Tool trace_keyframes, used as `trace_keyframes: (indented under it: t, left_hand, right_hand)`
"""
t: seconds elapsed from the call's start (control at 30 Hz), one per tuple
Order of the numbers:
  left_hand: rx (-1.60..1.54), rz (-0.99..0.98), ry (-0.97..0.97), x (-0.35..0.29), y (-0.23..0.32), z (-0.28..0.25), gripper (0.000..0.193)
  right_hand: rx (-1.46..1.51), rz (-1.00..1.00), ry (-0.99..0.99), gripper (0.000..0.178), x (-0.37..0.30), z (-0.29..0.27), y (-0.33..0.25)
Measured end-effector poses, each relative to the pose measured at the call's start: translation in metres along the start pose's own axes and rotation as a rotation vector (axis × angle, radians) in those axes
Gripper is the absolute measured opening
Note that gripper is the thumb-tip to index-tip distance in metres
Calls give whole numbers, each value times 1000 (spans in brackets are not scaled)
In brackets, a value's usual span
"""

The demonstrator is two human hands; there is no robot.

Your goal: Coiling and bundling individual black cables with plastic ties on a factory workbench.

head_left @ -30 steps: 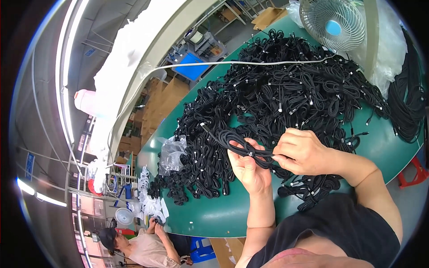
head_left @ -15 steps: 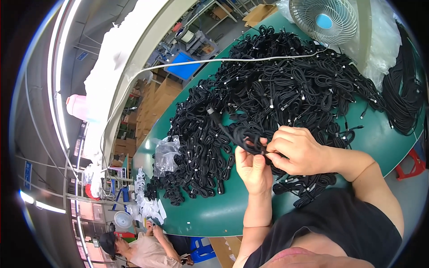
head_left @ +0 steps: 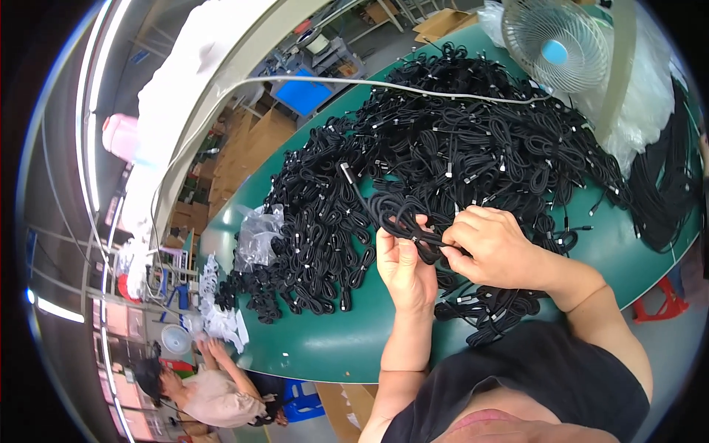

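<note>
A coiled black cable (head_left: 391, 212) with a silver plug at its far left end hangs over the green table (head_left: 325, 343). My left hand (head_left: 407, 264) pinches the coil from below, thumb and fingers closed round its middle. At the coil's right side, my right hand (head_left: 487, 246) is closed, its fingertips on a thin black strand or tie that runs from the coil. Behind both hands spreads a large heap of black cables (head_left: 473, 133), many in bundles with silver plugs. A smaller pile of bundles (head_left: 491, 314) lies just below my right hand.
A fan (head_left: 555, 52) and clear plastic sheeting (head_left: 642, 111) stand at the back right. Long loose cables (head_left: 659, 173) drape over the right edge. A clear bag (head_left: 260, 236) lies at left. A white cord (head_left: 399, 91) crosses overhead. A co-worker (head_left: 214, 391) sits at lower left.
The view has shifted slightly, and both hands appear a little further left. The coil has turned so its loops show more openly. The co-worker's hands have moved left.
</note>
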State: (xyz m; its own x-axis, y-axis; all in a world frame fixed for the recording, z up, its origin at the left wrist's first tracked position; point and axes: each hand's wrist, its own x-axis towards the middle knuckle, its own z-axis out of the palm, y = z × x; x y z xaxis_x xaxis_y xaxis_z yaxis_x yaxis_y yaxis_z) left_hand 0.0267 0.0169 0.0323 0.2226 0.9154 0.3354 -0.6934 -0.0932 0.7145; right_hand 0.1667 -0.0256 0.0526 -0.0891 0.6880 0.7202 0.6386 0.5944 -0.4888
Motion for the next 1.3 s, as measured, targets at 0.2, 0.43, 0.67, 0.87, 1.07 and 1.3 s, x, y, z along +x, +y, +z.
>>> trace_keyframes:
  t: [0.2,0.43,0.67,0.87,1.07,1.3]
  left_hand:
    - [-3,-116,-32,-12,-9,4,28]
    - [-2,-96,40,-8,-2,-2,25]
    - [-71,-206,-55,-16,-12,7,26]
    - [-20,-174,-14,-9,-3,5,29]
    - [291,-246,-141,-13,-4,9,27]
    - [538,-190,-232,-12,-2,7,33]
  right_hand:
    - [13,18,-17,13,1,1,-7]
    - [-23,108,-53,13,3,6,-13]
    - [127,116,3,14,-1,1,-11]
    - [95,118,172,29,10,-10,-8]
    - [7,207,49,43,10,-21,-3]
    - [-36,153,103,34,4,-19,12]
